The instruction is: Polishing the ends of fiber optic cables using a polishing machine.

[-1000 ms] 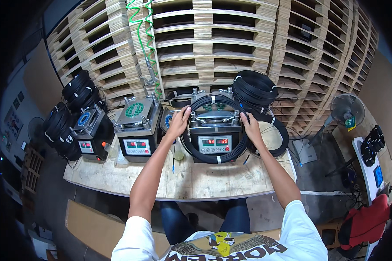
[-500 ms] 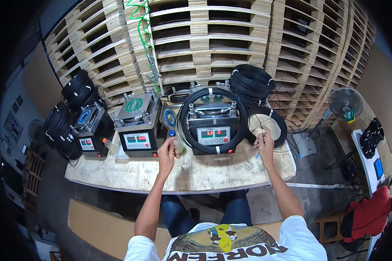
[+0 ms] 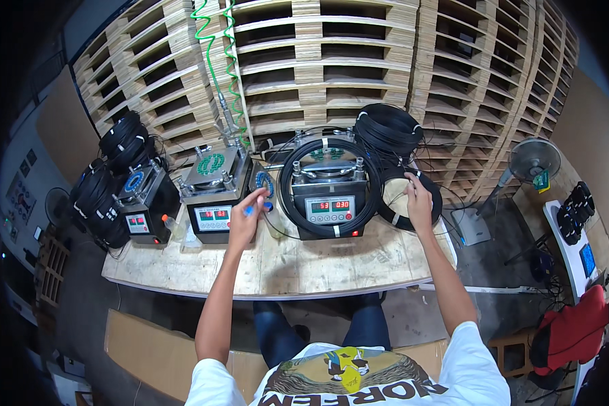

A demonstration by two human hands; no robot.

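My left hand (image 3: pixel 245 220) is raised in front of the second machine, its fingers pinched on a thin black cable (image 3: pixel 275 224). A small blurred blue tip (image 3: pixel 249 211) shows at these fingers, and the cable droops toward the right. Just behind stands a small bottle with a blue cap (image 3: pixel 268 206). My right hand (image 3: pixel 418 201) is closed above the black cable coil (image 3: pixel 434 203) around a pale round disc (image 3: pixel 394 196); what its fingertips pinch is too small to make out. Between my hands, a large cable coil (image 3: pixel 285 196) hangs upright around the front of a bench machine (image 3: pixel 328 227).
Two more machines with lit displays, one with a green ring plate (image 3: pixel 210 164) and one with a blue ring (image 3: pixel 134 181), stand left on the wooden bench (image 3: pixel 250 274). An orange-capped bottle (image 3: pixel 169 221) sits between them. Black coils (image 3: pixel 389 128) pile behind. Stacked pallets (image 3: pixel 311 37) form the backdrop.
My left hand has moved up and left from the blue-capped bottle and now has the blue-tipped cable. My right hand has risen toward the coil's far side. The middle machine's display changed.
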